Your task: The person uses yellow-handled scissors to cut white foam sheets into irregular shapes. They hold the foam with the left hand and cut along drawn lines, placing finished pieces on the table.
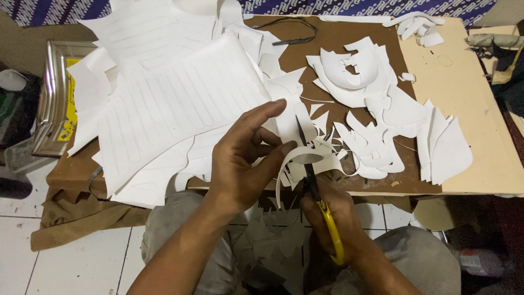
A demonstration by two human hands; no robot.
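My left hand (243, 164) pinches a white sheet piece (292, 123) between thumb and fingers, holding it up over the near edge of the board. My right hand (327, 216) grips yellow-handled scissors (316, 191); their dark blades point up into the white piece, cutting along a curved outline. A thin curved strip (284, 169) hangs down from the cut. Both hands work close together above my lap.
A brown board (327, 38) serves as a low table, covered by a pile of white lined sheets (174, 104) at left and cut white shapes (376, 109) at right. Offcuts lie in my lap (267, 235). A metal tin (54, 98) stands far left; another pair of scissors (295, 33) lies at the back.
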